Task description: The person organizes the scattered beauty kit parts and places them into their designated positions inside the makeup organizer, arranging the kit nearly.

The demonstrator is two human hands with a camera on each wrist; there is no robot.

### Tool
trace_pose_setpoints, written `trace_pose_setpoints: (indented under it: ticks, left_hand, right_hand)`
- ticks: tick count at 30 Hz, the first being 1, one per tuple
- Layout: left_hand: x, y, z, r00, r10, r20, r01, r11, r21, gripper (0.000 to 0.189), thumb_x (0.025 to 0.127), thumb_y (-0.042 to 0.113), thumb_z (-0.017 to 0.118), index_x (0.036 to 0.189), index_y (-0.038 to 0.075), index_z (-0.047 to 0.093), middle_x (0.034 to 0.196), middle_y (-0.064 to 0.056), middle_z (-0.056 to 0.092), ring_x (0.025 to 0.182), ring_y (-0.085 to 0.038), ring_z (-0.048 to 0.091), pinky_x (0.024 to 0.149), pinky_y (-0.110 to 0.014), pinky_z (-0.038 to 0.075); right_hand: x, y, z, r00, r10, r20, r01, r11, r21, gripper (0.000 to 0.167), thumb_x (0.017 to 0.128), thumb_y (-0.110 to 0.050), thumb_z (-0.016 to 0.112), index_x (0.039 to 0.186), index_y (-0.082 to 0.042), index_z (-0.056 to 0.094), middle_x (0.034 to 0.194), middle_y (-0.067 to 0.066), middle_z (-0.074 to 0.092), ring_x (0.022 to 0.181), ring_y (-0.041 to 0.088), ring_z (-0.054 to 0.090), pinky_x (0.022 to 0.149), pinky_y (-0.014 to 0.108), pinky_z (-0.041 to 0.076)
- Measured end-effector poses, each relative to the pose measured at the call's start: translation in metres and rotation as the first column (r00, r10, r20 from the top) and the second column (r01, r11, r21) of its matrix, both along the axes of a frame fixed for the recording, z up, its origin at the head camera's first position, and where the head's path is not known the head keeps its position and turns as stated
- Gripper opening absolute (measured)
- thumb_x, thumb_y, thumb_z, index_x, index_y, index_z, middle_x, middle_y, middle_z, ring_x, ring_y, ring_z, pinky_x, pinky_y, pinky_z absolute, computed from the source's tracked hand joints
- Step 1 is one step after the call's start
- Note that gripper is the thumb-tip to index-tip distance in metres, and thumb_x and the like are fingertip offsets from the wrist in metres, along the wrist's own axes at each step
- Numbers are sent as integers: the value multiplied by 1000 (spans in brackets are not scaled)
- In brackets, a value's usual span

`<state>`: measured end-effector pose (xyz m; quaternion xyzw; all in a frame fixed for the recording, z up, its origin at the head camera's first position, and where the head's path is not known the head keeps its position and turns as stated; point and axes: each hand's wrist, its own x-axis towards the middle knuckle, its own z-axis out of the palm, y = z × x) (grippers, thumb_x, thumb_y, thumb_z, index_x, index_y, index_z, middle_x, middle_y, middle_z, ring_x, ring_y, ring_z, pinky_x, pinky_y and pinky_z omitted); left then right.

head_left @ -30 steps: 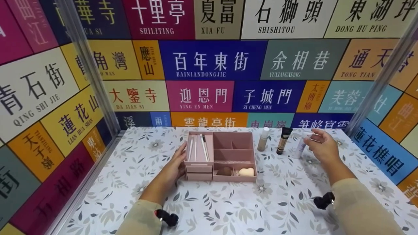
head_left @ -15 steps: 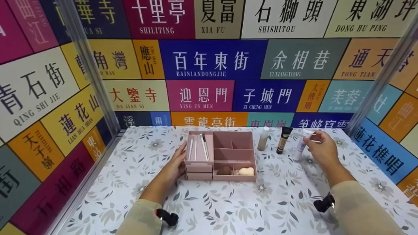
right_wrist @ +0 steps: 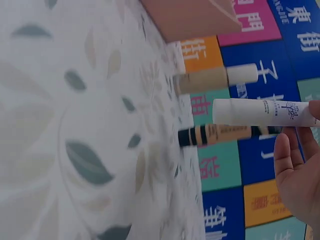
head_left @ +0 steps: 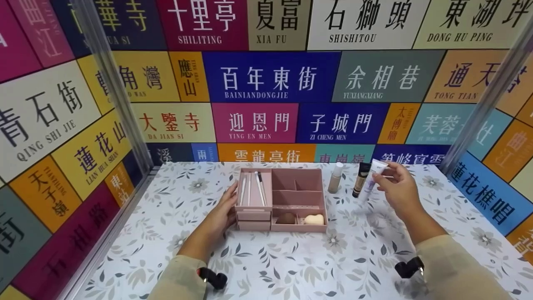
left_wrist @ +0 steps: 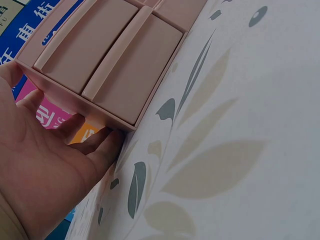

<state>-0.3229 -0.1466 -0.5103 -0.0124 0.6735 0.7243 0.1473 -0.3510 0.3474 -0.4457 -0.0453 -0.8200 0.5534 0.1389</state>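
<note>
My right hand (head_left: 399, 187) pinches a white squeeze tube (right_wrist: 245, 112) by its flat end, cap pointing down. In the right wrist view a gap shows between its cap and the table. It overlaps a black and tan tube (head_left: 359, 185) in the head view, which stands upright left of it. My left hand (head_left: 225, 206) rests its fingers along the left side of a pink cosmetics organizer (head_left: 254, 225). Two small drawers (left_wrist: 135, 62) face the front of that organizer. Slim brushes or pencils (head_left: 250, 189) lie in its top left tray.
A beige bottle with a white cap (head_left: 334, 179) stands right of the organizer. A brown sponge (head_left: 287, 218) and a cream sponge (head_left: 313, 219) sit in its front compartments. Behind the floral-covered table (head_left: 300, 266) rises a wall of coloured sign panels (head_left: 270, 75).
My right hand has lifted the white tube and moved it left, close to the black and tan tube. My left hand stays at the organizer's side.
</note>
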Motion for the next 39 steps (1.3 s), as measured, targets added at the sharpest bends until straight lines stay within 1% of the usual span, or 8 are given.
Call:
trace_pose_setpoints:
  ticks: [9,14,17,20,23,31,36,39]
  left_hand:
    - [0,0,0,1000,3,10,-3,1000,-5,57,108,57,47,161,62,28,179,11,24,158,-27,43,133,-54,28]
    - [-2,0,-1,1000,4,-8,-4,1000,0,57,109,55,47,162,61,28,180,8,23,159,-28,42,133,-55,28]
    - [-2,1,-3,1000,0,-25,0,1000,14,58,110,52,48,164,58,27,181,5,20,159,-29,41,133,-54,29]
    - [-3,1,-4,999,-5,-44,5,1000,18,59,111,50,47,166,54,26,181,1,17,160,-30,40,133,-54,30]
    - [-3,2,-3,999,4,-32,-4,1000,10,59,110,51,48,165,56,27,181,3,19,160,-29,40,133,-53,30]
    - [-2,3,-2,1000,9,-13,-8,1000,4,60,109,54,49,164,58,26,180,9,22,160,-28,40,133,-54,28]
    - [-2,3,-1,1000,4,-7,-4,1000,-11,57,108,57,48,161,62,28,179,11,22,161,-27,39,134,-54,27]
    - [-1,1,0,1000,7,-4,-7,1000,-21,55,108,57,48,160,63,30,179,12,23,160,-26,40,134,-54,28]
  right_hand:
    - [15,-47,17,982,156,-107,-160,987,-32,54,104,-30,72,152,-14,52,118,-7,66,101,6,68,81,22,61]
    - [14,-69,22,966,215,-144,-222,974,-35,53,104,-29,73,151,-13,53,116,-7,66,101,7,68,82,23,61]
    - [9,-81,22,958,232,-167,-245,967,-64,51,103,-23,74,149,-11,55,115,-7,67,100,8,68,82,24,61]
    - [3,-94,21,950,243,-195,-271,953,-133,49,101,-15,75,146,-7,56,113,-7,68,99,10,69,83,26,62]
    - [-3,-110,19,946,250,-207,-286,943,-168,46,101,-10,75,143,-6,57,112,-6,69,100,11,70,83,25,62]
    - [-22,-152,14,938,270,-216,-313,928,-202,43,98,-3,75,138,-4,59,113,3,72,99,12,72,89,23,61]
    - [-36,-173,14,935,294,-198,-327,931,-165,42,98,-5,76,138,-5,60,120,15,73,100,13,71,89,22,61]
    - [-42,-185,11,934,314,-169,-339,930,-145,38,100,-7,73,136,-5,62,124,20,72,103,18,71,89,26,62]
